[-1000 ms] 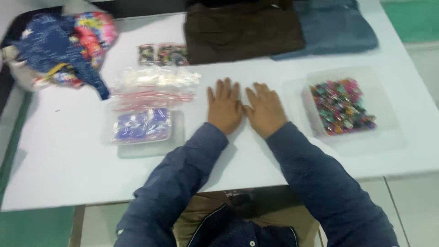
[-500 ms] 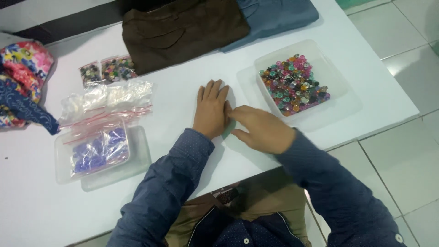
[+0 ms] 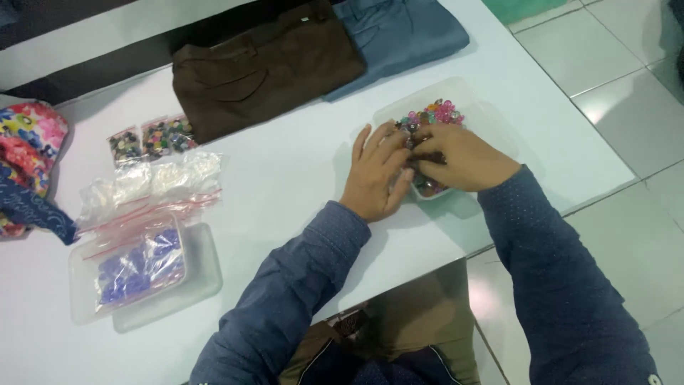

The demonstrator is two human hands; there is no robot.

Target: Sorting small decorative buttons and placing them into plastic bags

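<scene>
- Now we have both hands in the clear tray [image 3: 479,107] of mixed coloured beads [image 3: 443,113], which sits near the right edge of the white table [image 3: 285,178].
- Our left hand [image 3: 375,175] lies with fingers spread, fingertips over the tray's near-left rim and touching the beads; its grip is open and holds nothing we can see.
- Our right hand [image 3: 459,158] rests curled on top of the bead pile; whether its grip has closed on any bead, we cannot tell, since the fingers hide it.
- Packages on the left: two small clear bags of dark and multicoloured beads [image 3: 151,137] lie side by side, just beside the folded brown garment [image 3: 267,68].
- Below them lies a row of clear zip bags with white contents [image 3: 153,182] and pink seal strips.
- Nearer still, a zip bag of purple-blue pieces [image 3: 137,265] lies in a second clear tray [image 3: 192,285] close to the table's near edge.
- A folded blue garment [image 3: 399,32] touches the brown one at the far side.
- A floral cloth bundle [image 3: 28,153] lies at the left border of the view.
- Open room: the bare stretch of table between the bags and the bead tray is wide; the bead tray stands close to the table's right corner, with tiled floor [image 3: 627,93] beyond.
</scene>
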